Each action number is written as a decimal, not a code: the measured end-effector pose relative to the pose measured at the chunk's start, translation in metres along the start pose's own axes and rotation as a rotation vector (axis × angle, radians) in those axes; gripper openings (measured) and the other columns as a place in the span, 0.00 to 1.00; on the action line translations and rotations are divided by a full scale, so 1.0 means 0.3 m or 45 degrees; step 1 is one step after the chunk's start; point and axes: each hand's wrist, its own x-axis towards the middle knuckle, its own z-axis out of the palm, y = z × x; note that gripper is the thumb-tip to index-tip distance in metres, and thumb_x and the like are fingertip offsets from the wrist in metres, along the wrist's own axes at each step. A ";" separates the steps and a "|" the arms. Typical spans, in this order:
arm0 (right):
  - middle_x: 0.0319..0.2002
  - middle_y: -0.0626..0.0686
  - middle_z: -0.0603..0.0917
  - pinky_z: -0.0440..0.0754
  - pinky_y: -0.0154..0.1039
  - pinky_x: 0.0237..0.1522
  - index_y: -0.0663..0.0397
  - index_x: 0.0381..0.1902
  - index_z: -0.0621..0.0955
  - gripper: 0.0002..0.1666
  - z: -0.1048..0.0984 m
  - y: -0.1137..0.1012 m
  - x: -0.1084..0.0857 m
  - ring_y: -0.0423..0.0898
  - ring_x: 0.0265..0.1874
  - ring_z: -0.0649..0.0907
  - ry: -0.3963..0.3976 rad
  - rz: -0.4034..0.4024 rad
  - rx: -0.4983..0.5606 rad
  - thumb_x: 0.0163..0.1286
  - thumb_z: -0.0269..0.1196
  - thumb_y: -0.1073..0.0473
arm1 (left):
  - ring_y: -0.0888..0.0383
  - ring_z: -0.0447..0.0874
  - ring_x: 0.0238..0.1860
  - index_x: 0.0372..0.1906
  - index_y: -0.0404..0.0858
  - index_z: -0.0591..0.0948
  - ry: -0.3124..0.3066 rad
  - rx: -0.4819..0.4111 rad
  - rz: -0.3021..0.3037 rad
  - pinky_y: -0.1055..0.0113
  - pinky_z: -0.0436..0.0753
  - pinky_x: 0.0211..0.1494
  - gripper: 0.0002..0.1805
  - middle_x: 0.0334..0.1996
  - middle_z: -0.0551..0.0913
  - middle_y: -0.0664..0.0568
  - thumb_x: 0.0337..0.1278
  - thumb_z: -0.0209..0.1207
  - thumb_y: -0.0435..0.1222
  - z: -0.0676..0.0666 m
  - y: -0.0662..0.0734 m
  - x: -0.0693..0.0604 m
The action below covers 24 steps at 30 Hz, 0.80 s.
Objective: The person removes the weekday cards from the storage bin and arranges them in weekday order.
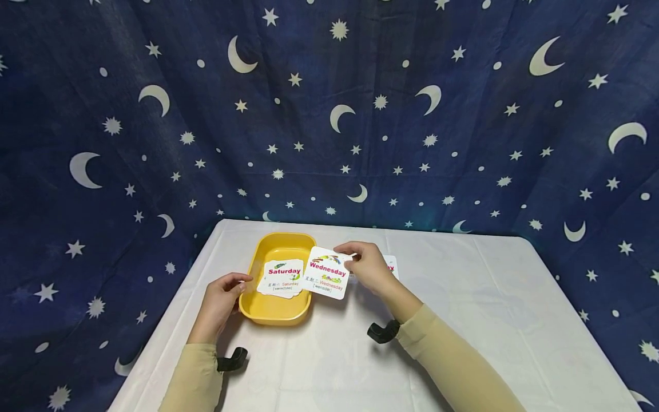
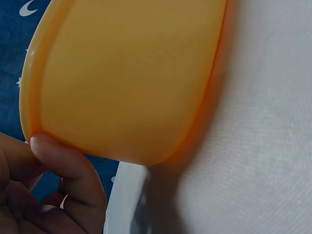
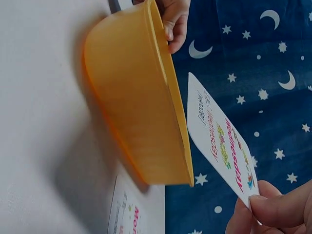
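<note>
My right hand (image 1: 372,269) pinches the upper right corner of a white "Wednesday" flashcard (image 1: 326,273), between thumb and fingers. The card hovers by the right rim of a yellow plastic basin (image 1: 275,313); in the right wrist view it stands tilted beyond that rim. A "Saturday" flashcard (image 1: 282,276) lies inside the basin on top of other cards, whose edges peek out below it. On the basin's left side, my left hand (image 1: 218,300) grips the rim, thumb and finger pinching it in the left wrist view.
Another flashcard (image 1: 392,266) lies on the table, partly hidden behind my right hand; "Mon" is legible on this card (image 3: 129,217) in the right wrist view. A white cloth covers the table (image 1: 463,320). Behind it hangs a dark blue curtain (image 1: 309,126) with moons and stars.
</note>
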 end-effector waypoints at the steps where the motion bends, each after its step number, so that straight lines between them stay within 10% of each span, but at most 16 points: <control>1: 0.52 0.55 0.89 0.75 0.32 0.28 0.49 0.55 0.91 0.25 -0.008 0.005 -0.001 0.47 0.33 0.76 0.001 0.011 0.002 0.66 0.64 0.76 | 0.57 0.79 0.29 0.60 0.32 0.85 0.000 -0.002 -0.001 0.68 0.83 0.28 0.13 0.40 0.80 0.48 0.79 0.57 0.29 0.000 0.001 -0.001; 24: 0.56 0.58 0.88 0.76 0.34 0.32 0.54 0.57 0.90 0.24 -0.184 0.143 -0.034 0.48 0.36 0.74 0.018 0.136 -0.059 0.68 0.64 0.77 | 0.56 0.78 0.30 0.60 0.34 0.85 -0.003 0.006 -0.010 0.67 0.83 0.30 0.14 0.46 0.81 0.41 0.80 0.56 0.30 -0.003 -0.004 0.003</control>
